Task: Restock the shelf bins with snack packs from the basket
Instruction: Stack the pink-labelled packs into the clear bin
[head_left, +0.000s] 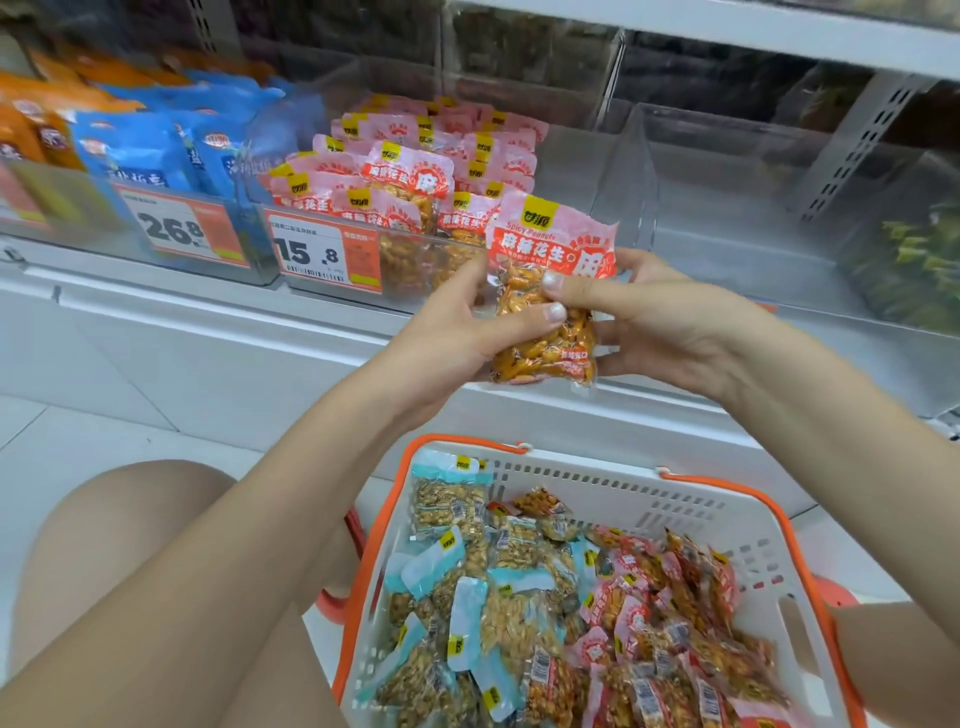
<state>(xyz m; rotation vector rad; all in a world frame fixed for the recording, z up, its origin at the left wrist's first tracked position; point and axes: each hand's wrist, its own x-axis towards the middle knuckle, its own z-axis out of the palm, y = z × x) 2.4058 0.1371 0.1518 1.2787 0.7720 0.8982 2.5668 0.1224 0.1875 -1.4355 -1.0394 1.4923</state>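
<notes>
Both hands held one red peanut pack (548, 291) upright, its long side going up and down. The left hand (467, 322) and the right hand (649, 317) each had fingers curled round a side. The bin of matching packs (415, 260) sat just up and left, nearer the left hand. The basket (571, 467) was below

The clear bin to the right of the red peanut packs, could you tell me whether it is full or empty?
Empty, as far as shown: the clear bin shows only bare walls and floor.

Basket (582, 470) of packs (524, 618) sits below, before the shelf bins (332, 260).
</notes>
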